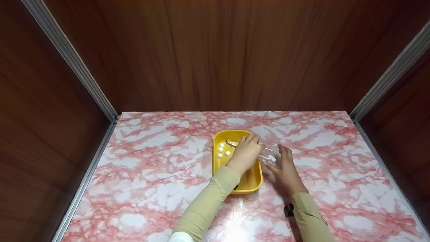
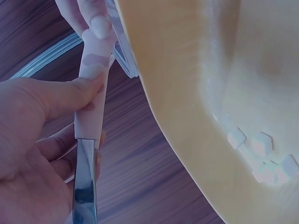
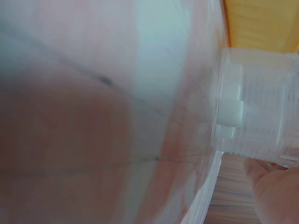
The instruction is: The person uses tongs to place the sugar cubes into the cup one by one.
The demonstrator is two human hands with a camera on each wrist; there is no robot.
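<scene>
My left hand (image 1: 248, 151) reaches across the yellow tray (image 1: 252, 186) and holds a pair of tongs, its thumb pressed on the pale grip part (image 2: 89, 123). The bent metal end of the tongs (image 1: 229, 142) points left over the tray, and their pale ends point right at a clear plastic cup (image 3: 261, 105). My right hand (image 1: 285, 164) holds this cup beside the tray's right edge, thumb and fingers at its sides. White cubes (image 3: 230, 112) lie at the cup's bottom. Several more white cubes (image 1: 228, 153) are scattered in the far left part of the tray.
The tray stands on a table with a red and white marbled top (image 1: 151, 174). Dark wooden panels (image 1: 215, 57) close off the back and both sides, with metal rails (image 1: 80, 77) at the corners. A small black device (image 1: 289, 210) sits at my right wrist.
</scene>
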